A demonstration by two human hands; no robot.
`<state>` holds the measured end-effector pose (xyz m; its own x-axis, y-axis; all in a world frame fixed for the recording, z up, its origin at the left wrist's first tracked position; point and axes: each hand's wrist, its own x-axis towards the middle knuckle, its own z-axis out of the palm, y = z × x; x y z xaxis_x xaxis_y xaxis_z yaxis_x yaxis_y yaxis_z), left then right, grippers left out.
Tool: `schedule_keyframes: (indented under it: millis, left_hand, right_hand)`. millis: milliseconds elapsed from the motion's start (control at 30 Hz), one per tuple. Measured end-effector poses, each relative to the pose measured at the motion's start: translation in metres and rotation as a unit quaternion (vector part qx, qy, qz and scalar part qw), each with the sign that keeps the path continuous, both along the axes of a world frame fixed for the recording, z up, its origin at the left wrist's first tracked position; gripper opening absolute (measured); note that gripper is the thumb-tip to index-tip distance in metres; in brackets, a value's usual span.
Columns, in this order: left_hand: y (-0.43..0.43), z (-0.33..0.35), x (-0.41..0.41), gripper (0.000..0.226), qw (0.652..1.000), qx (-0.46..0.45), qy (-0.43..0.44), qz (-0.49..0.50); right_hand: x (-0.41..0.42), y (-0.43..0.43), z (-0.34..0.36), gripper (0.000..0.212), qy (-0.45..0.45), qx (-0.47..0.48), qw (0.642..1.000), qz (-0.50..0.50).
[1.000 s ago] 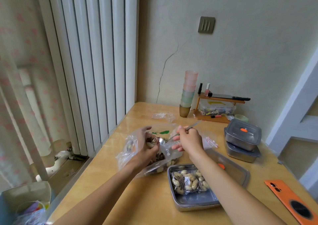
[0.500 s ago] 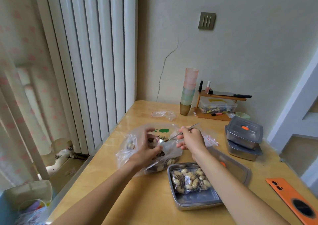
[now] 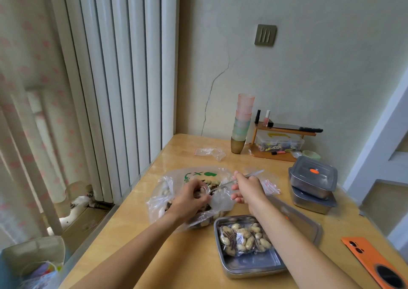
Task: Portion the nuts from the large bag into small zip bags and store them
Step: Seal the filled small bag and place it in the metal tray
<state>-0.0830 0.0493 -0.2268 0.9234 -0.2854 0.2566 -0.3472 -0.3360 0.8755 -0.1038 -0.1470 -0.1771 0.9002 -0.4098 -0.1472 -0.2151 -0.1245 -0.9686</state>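
Right hand [image 3: 249, 189] grips spoon [image 3: 231, 181] handle; left hand [image 3: 192, 197] pinches zip bag [image 3: 220, 201]. Spoon bowl points left at bag mouth, handle slants toward table's [image 3: 154, 244] far right corner.

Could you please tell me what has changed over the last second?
The left hand has curled its fingers closer to the spoon bowl, gripping clear plastic at the big bag mouth. The right hand still holds the spoon, barely shifted. Tray, filled bag and phone stayed put.
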Motion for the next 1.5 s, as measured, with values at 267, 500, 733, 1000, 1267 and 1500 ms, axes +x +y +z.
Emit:
schedule_keyframes:
  millis: [267, 500, 733, 1000, 1267, 1500]
  left_hand:
    - [0.001, 0.009, 0.002, 0.013, 0.998, -0.017, -0.042, 0.052]
    - [-0.001, 0.003, 0.001, 0.037, 0.997, 0.043, -0.027, 0.050]
    - [-0.004, 0.005, -0.005, 0.051, 0.996, -0.007, 0.002, 0.090]
    - [-0.011, 0.010, -0.002, 0.058, 0.996, -0.067, -0.017, 0.052]
    - [-0.012, 0.029, -0.018, 0.030, 0.993, -0.079, 0.052, -0.069]
    - [0.006, 0.048, -0.030, 0.029, 0.991, -0.090, 0.088, -0.051]
  right_hand:
    - [0.002, -0.014, -0.010, 0.021, 0.040, 0.056, 0.996, -0.048]
    - [0.000, -0.019, -0.013, 0.038, 0.093, 0.045, 0.994, -0.039]
    - [-0.006, -0.031, -0.009, 0.039, 0.028, 0.034, 0.978, -0.205]
    - [-0.020, -0.029, 0.002, 0.032, -0.135, -0.212, 0.934, -0.252]
    - [-0.044, 0.015, 0.011, 0.030, -0.220, -0.300, 0.900, 0.226]
    - [-0.045, 0.026, 0.018, 0.021, -0.258, -0.276, 0.895, 0.237]
